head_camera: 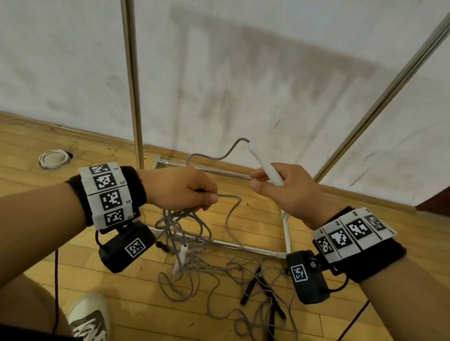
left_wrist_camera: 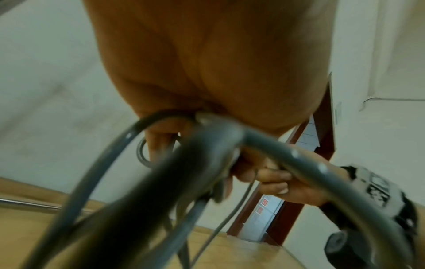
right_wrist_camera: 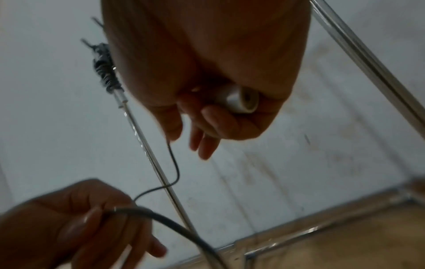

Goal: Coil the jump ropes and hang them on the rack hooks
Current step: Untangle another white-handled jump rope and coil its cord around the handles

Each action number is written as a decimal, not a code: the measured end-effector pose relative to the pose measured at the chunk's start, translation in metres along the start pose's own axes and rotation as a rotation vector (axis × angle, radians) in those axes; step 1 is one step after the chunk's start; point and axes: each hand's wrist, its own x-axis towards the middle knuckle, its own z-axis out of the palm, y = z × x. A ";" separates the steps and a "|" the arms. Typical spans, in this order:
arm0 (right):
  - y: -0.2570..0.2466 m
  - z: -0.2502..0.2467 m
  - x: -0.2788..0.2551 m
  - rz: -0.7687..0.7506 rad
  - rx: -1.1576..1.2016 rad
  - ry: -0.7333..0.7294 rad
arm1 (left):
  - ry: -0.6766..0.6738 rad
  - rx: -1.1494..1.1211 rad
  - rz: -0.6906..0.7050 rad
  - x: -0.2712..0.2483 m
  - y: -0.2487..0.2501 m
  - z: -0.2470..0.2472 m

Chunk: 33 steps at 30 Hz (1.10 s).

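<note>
While the right hand (head_camera: 289,190) wraps its fingers round a white handle (head_camera: 263,164), its grip closed on the lower half so that the handle tilts up and to the left, the left hand (head_camera: 177,187) holds its grip pinched on several gathered strands of grey rope (head_camera: 181,220). From the handle's top end the rope (head_camera: 219,156) curls out, dips and runs back towards the left hand; the left wrist view shows blurred loops (left_wrist_camera: 128,191) hanging from the curled fingers (left_wrist_camera: 161,143). Below the left hand the strands fall to the wooden floor (head_camera: 28,148), where a second white handle (head_camera: 180,258) dangles just above a loose tangle of more grey rope (head_camera: 210,279). Two black handles (head_camera: 263,286) lie crossed in that tangle, near the right wrist camera. Behind the hands stands the metal rack (head_camera: 131,72), its two poles rising against the white wall (head_camera: 248,69) and its base bars framing a square on the floor. In the right wrist view a dark coiled bundle (right_wrist_camera: 104,69) sits high on one pole. A flat white coil (head_camera: 53,159) lies on the floor at the far left, by the skirting. One pale shoe (head_camera: 91,318) shows at the bottom edge.
</note>
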 end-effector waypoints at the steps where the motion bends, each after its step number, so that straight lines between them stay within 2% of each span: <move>1: 0.001 0.003 0.001 0.033 0.054 0.007 | -0.041 -0.015 0.009 -0.001 0.003 0.000; 4: 0.001 0.003 0.010 0.216 0.228 0.099 | -0.143 -0.032 0.034 -0.004 0.010 0.001; 7: 0.009 -0.010 0.019 0.334 0.301 0.219 | -0.149 -0.048 0.054 -0.009 0.011 0.001; 12: 0.033 -0.034 0.022 0.525 0.388 0.327 | 0.126 -0.303 0.132 -0.022 0.007 -0.017; 15: 0.043 -0.047 0.022 0.584 0.431 0.364 | 0.278 -0.457 0.176 -0.028 0.001 -0.033; 18: 0.046 -0.046 0.019 0.604 0.397 0.328 | 0.299 -0.358 0.156 -0.032 -0.002 -0.041; 22: 0.037 -0.029 0.013 0.530 0.340 0.174 | 0.116 -0.013 0.040 -0.032 0.009 -0.028; 24: 0.026 -0.020 0.010 0.444 0.342 0.105 | -0.003 0.090 0.054 -0.026 0.015 -0.014; 26: 0.013 -0.009 0.005 0.340 0.351 0.048 | -0.053 0.157 0.076 -0.019 0.019 -0.004; 29: -0.001 0.010 -0.004 0.191 0.287 -0.099 | 0.040 0.063 0.108 -0.010 0.021 0.000; 33: -0.011 0.028 -0.011 0.101 0.266 -0.245 | 0.188 0.015 0.145 -0.003 0.019 -0.002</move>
